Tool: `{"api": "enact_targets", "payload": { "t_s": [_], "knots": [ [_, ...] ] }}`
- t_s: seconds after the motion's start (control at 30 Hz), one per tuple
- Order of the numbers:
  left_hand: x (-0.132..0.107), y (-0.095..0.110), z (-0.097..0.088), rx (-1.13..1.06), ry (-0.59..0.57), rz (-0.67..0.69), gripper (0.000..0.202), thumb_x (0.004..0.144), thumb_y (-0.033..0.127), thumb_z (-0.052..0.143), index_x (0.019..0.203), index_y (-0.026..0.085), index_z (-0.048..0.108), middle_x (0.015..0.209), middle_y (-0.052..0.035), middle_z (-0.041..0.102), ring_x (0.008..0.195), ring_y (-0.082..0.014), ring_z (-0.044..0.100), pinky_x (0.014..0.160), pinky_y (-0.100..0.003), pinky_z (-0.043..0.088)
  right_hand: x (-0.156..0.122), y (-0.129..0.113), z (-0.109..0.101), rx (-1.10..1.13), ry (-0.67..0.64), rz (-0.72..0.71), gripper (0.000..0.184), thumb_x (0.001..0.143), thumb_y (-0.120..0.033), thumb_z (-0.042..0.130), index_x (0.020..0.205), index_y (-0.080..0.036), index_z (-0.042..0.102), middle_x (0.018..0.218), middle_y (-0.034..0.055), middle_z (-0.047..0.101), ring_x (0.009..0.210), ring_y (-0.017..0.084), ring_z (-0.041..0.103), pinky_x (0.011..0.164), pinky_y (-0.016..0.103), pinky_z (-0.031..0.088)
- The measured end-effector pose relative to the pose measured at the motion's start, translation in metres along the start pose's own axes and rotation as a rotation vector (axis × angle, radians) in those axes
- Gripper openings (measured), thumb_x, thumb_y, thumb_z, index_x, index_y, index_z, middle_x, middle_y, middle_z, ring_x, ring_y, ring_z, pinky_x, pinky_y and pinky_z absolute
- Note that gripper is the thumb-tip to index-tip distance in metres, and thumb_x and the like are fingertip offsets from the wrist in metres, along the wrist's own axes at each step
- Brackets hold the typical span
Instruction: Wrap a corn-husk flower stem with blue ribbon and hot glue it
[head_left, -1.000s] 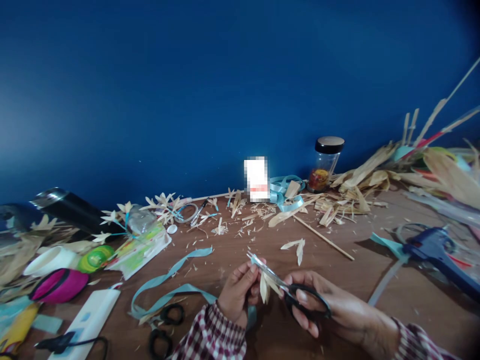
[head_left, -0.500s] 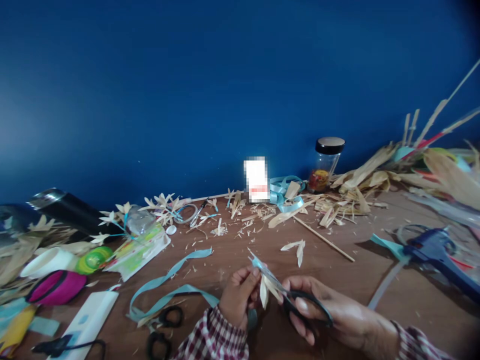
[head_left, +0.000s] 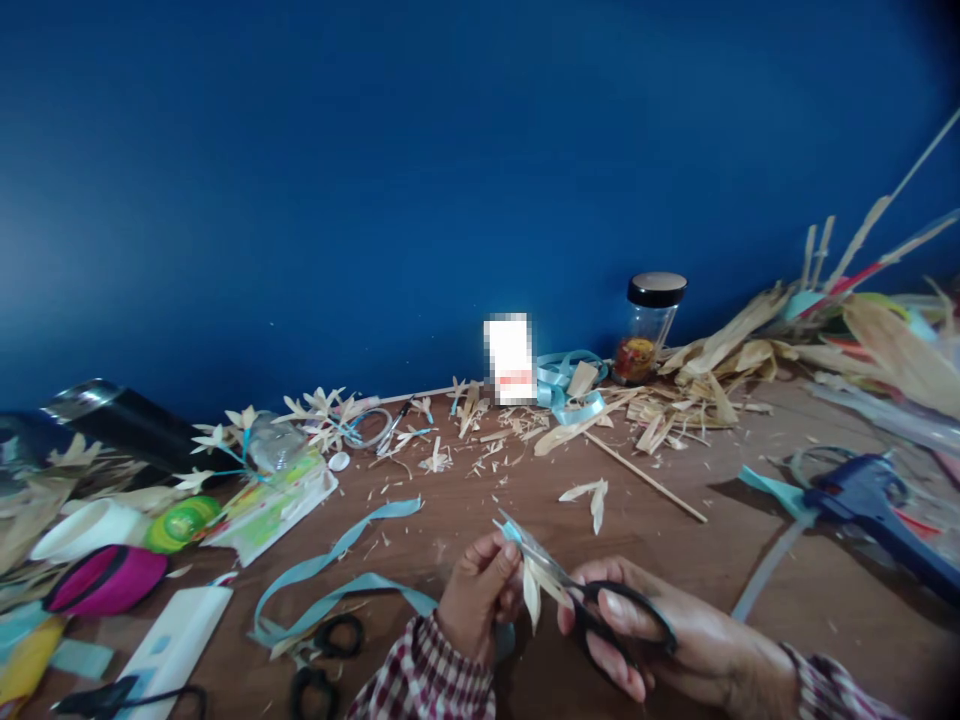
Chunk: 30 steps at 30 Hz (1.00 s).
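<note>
Between its thumb and fingers, my left hand (head_left: 484, 580) pinches a small dried corn husk flower (head_left: 532, 597), its pale petals hanging toward me. Light blue ribbon wraps the flower's stem at my fingertips. My right hand (head_left: 660, 620) is closed on black-handled scissors (head_left: 616, 625), with thumb and fingers in the loops. Their blades point up and left, right beside the flower and the blue wrapping; whether they touch it I cannot tell. A length of light blue ribbon (head_left: 300, 628) curls on the table left of my left hand.
A second pair of scissors (head_left: 339, 636) lies by the ribbon. The blue glue gun (head_left: 862, 500) rests at right. A black-lidded jar (head_left: 649, 325) and corn husks (head_left: 727, 350) stand along the wall. Finished husk flowers (head_left: 322, 412) and a power strip (head_left: 176, 635) are at left.
The scissors' handles have spread a little wider in my right hand. My left hand keeps its pinch on the flower. The whole view has shifted slightly.
</note>
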<state>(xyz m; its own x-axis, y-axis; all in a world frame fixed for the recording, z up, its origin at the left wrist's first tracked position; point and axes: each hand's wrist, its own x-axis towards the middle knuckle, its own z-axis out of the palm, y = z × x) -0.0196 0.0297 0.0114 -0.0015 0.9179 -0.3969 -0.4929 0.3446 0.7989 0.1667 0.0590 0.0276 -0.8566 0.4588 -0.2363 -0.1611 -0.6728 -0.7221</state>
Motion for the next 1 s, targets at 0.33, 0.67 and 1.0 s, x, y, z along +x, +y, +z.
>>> {"api": "enact_targets", "payload": {
  "t_s": [0.33,0.67,1.0],
  "knots": [
    [0.001,-0.003,-0.001,-0.133,-0.083,0.084,0.038,0.059,0.044,0.082,0.066,0.015,0.058,0.037,0.0119,0.031,0.032,-0.0011,0.022,0.034,-0.014,0.019,-0.003,-0.002,-0.001,0.093,-0.123,0.082,0.060,0.077,-0.065,0.057,0.099,-0.010,0.064,0.060,0.0015,0.059,0.041,0.004,0.049,0.038,0.011,0.041],
    [0.002,-0.010,-0.003,-0.180,-0.046,0.127,0.038,0.057,0.044,0.083,0.064,0.014,0.062,0.035,0.0115,0.029,0.032,-0.0009,0.022,0.034,-0.015,0.018,-0.003,-0.001,-0.005,0.161,-0.187,0.161,0.058,0.076,-0.064,0.059,0.098,-0.011,0.063,0.062,0.0024,0.061,0.038,0.004,0.048,0.034,0.010,0.036],
    [0.002,-0.011,-0.002,-0.207,-0.020,0.135,0.035,0.055,0.041,0.085,0.067,0.015,0.064,0.034,0.0115,0.031,0.032,-0.0009,0.021,0.034,-0.015,0.018,-0.001,0.003,-0.001,0.115,-0.206,0.032,0.056,0.078,-0.060,0.060,0.100,-0.008,0.064,0.059,0.0006,0.059,0.035,0.003,0.045,0.035,0.012,0.038]
  ]
}}
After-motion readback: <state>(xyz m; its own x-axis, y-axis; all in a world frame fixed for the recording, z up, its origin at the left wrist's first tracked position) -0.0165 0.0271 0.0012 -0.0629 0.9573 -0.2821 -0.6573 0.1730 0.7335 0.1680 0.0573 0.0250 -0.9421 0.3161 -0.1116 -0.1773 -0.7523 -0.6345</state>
